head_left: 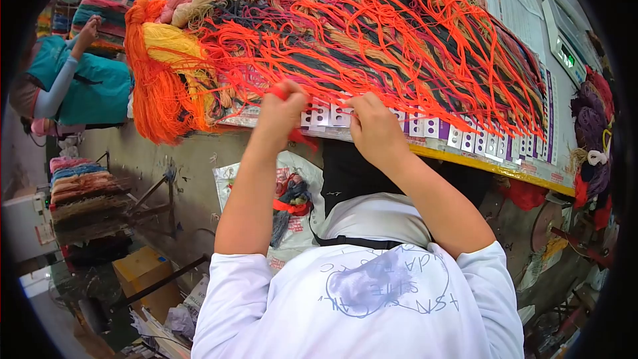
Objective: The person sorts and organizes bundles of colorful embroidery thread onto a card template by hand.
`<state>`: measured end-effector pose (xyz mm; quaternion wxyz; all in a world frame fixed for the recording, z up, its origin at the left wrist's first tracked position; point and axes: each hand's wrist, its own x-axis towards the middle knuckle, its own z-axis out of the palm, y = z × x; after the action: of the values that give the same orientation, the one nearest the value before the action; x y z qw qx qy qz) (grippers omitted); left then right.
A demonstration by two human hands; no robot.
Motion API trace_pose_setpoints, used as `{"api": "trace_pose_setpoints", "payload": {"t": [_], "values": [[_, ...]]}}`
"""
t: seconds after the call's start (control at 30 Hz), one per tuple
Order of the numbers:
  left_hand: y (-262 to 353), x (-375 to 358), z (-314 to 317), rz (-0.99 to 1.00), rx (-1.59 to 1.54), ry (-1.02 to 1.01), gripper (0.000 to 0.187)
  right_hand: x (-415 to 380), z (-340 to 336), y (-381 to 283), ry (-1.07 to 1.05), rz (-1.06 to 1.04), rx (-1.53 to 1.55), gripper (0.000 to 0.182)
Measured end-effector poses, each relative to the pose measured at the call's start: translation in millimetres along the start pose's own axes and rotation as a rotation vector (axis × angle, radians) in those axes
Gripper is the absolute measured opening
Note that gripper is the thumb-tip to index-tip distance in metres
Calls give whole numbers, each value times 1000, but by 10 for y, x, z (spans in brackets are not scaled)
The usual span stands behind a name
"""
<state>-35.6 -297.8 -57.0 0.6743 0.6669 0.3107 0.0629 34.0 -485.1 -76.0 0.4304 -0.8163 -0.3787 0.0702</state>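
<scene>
My left hand is closed at the table's front edge, with bright red-orange yarn wrapped in its fingers and a red end hanging below the wrist. To its right, my right hand pinches thumb against fingers where red-orange strands reach the edge; the exact strand is hard to make out. Long red-orange yarn strands lie fanned over a thick layer of dark, tan and maroon yarn. Beneath the strand ends runs a row of white and purple cards with punched holes.
Orange skeins and a yellow skein hang over the table's left end. A digital scale stands at the right, near purple yarn. A plastic bag with yarn scraps lies below. Another person in teal works at left.
</scene>
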Motion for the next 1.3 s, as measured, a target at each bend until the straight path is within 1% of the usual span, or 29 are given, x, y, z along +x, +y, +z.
{"api": "trace_pose_setpoints", "payload": {"t": [0.07, 0.1, 0.13, 0.17, 0.23, 0.37, 0.4, 0.43, 0.47, 0.53, 0.57, 0.63, 0.67, 0.7, 0.73, 0.77, 0.8, 0.83, 0.9, 0.97, 1.0, 1.03, 1.07, 1.1, 1.13, 1.17, 1.2, 1.23, 1.3], "values": [[109, -14, -216, -2, -362, -6, 4, 46, -58, 11, -4, 17, -15, 13], [142, -29, -295, 6, -566, -6, 4, 70, -85, 9, -60, 7, -135, 10], [205, -68, -392, -2, -665, -120, 8, 97, -95, 13, -116, -6, -255, 8], [230, -80, -414, -2, -665, -116, 8, 119, -88, 29, -118, -9, -253, 8], [246, -109, -449, 11, -892, -250, 9, 139, -69, 68, -107, -91, -390, 5], [208, -140, -354, 87, -955, -259, 10, 166, -74, 86, -58, -188, -435, 6], [180, -132, -347, 95, -953, -254, 10, 180, -94, 79, -14, -269, -440, 6], [152, -120, -340, 116, -980, -308, 8, 196, -110, 71, 32, -350, -446, 7], [139, -112, -331, 137, -1007, -362, 7, 212, -119, 64, 33, -358, -444, 7], [128, -118, -325, 147, -998, -340, 6, 230, -129, 57, 82, -377, -362, 10], [114, -114, -329, 130, -1021, -390, 7, 231, -121, 59, 80, -380, -362, 10], [102, -110, -325, 110, -1047, -443, 9, 226, -111, 79, 17, -308, -230, 19], [131, -123, -316, 31, -997, -387, 11, 231, -126, 54, 16, -306, -235, 19], [156, -142, -292, -49, -946, -331, 13, 236, -139, 10, 7, -222, -76, 24], [165, -166, -226, -74, -880, -218, 17, 237, -156, -32, -4, -136, 82, 29], [154, -151, -145, -30, -812, -299, 18, 239, -175, -55, -8, -129, 78, 29], [151, -132, -55, 17, -744, -378, 20, 256, -195, -71, -10, -102, 176, 32], [152, -125, 56, 7, -606, -390, 20, 271, -211, -85, -12, -75, 275, 34], [185, -169, 283, -28, -283, -332, 18, 275, -215, -99, -23, -60, 334, 34], [0, -47, 310, -21, -209, -358, 15, 279, -204, -97, 11, -104, 382, 32], [-31, -7, 287, 81, -151, -320, 11, 278, -201, -70, 12, -103, 381, 32], [-55, 19, 251, 182, -91, -283, 9, 267, -189, -20, -43, -87, 294, 30], [107, -30, 172, 118, -57, -161, 12, 252, -166, 35, -97, -69, 207, 28], [128, 23, -6, 82, -156, -97, 16, 225, -102, 110, -92, -64, 209, 28], [171, 114, -242, 44, -255, -32, 19, 193, -15, 199, -49, -128, 92, 27], [279, 185, -552, 31, -295, -27, 21, 185, 26, 253, -7, -194, -25, 26], [416, 229, -858, 12, -334, -19, 23, 177, 37, 245, -34, -153, -47, 26], [589, 252, -1039, 30, -355, 72, 23, 143, 47, 233, -35, -146, -42, 26], [743, 526, -1747, 74, -416, 142, 20, 163, 37, 226, -27, -151, -72, 26]]}}
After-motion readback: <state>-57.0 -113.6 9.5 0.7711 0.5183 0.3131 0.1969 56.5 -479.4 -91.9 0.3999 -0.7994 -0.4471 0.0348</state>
